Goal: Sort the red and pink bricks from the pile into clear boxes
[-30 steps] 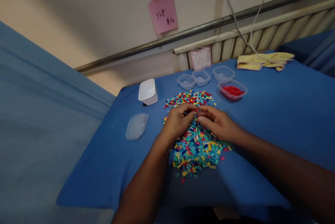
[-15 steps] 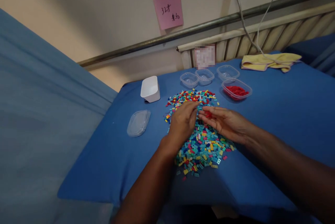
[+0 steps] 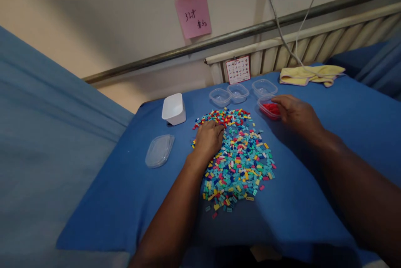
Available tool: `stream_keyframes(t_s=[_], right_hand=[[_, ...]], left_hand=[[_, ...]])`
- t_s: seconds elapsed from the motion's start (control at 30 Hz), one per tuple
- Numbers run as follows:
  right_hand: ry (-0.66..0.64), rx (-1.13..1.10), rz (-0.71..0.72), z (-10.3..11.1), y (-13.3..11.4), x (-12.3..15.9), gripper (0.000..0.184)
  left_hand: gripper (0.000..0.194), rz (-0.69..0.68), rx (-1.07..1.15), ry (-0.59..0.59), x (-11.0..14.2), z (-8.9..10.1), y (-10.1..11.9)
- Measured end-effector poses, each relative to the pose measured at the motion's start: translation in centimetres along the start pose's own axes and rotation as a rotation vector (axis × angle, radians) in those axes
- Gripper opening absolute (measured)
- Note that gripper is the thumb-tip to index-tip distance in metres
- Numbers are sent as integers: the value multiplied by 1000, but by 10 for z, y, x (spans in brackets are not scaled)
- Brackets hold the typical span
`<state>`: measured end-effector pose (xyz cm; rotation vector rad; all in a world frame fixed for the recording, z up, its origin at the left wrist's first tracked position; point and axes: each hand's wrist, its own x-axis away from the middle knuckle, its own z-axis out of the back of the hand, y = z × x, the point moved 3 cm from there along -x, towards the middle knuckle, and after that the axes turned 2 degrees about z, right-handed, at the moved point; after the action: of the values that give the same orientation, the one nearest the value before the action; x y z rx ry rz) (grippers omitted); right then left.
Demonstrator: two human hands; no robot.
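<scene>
Overhanging the clear tub (image 3: 262,111) of red pcs (image 3: 270,108) on the counter (image 3: 125,201), the R hand (image 3: 297,113) has part-curled fingers (image 3: 278,99), hold unclear, prob. mid drop-off, while the L hand (image 3: 208,138) bends over the brick pile (image 3: 241,159), grip hidden; next move prob. needs fingers clear of tub.

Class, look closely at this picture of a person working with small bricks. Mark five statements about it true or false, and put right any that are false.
1. The pile of coloured bricks lies on a blue cover. True.
2. Both hands are at the pile. False: the left hand is there, but the right hand is at the tub of red pieces.
3. The white box stands to the left of the pile. True.
4. The handwritten note is green. False: it is a pink note.
5. The yellow cloth lies farther right than the white box. True.
</scene>
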<state>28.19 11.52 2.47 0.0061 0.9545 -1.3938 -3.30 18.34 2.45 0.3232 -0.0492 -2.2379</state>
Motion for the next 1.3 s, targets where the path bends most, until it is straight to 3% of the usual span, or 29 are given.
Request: stream_keyframes(t_s=[0.07, 0.17, 0.3, 0.4, 0.47, 0.57, 0.67, 0.77, 0.87, 0.97, 1.07, 1.13, 1.3], right_hand=[[-77, 39, 40, -6, 5, -1, 37], [-59, 90, 112, -9, 2, 0, 37], [-6, 41, 182, -12, -27, 9, 34], [-112, -140, 221, -26, -61, 23, 32], [-209, -294, 192, -39, -82, 33, 31], [-258, -459, 131, -51, -101, 43, 37], [-260, -476, 162, -52, -108, 44, 27], [-234, -395, 202, -44, -104, 38, 20], [-115, -254, 178, -27, -83, 26, 21], [26, -73, 93, -9, -49, 16, 27], [74, 76, 19, 2, -17, 10, 31], [83, 143, 23, 3, -8, 9, 30], [-15, 115, 188, -18, -32, 17, 30]], left_hand=[[28, 11, -45, -32, -3, 1, 2], [28, 34, -60, -53, -2, 3, 0], [25, 96, 76, 5, 4, 7, -8], [23, 188, 357, 122, 8, 12, -13], [22, 241, 631, 127, 10, 12, -10], [32, 264, 1024, -18, 13, 4, 8], [40, 249, 1177, -153, 17, -1, 24], [42, 209, 1005, -81, 17, 1, 17], [32, 154, 512, 142, 10, 8, -7], [31, 117, 152, 113, 0, 5, -25], [29, 81, 35, 47, -6, 0, -30], [26, 62, 12, 51, -7, 0, -29], [14, 64, 46, 73, -3, 2, -26]])
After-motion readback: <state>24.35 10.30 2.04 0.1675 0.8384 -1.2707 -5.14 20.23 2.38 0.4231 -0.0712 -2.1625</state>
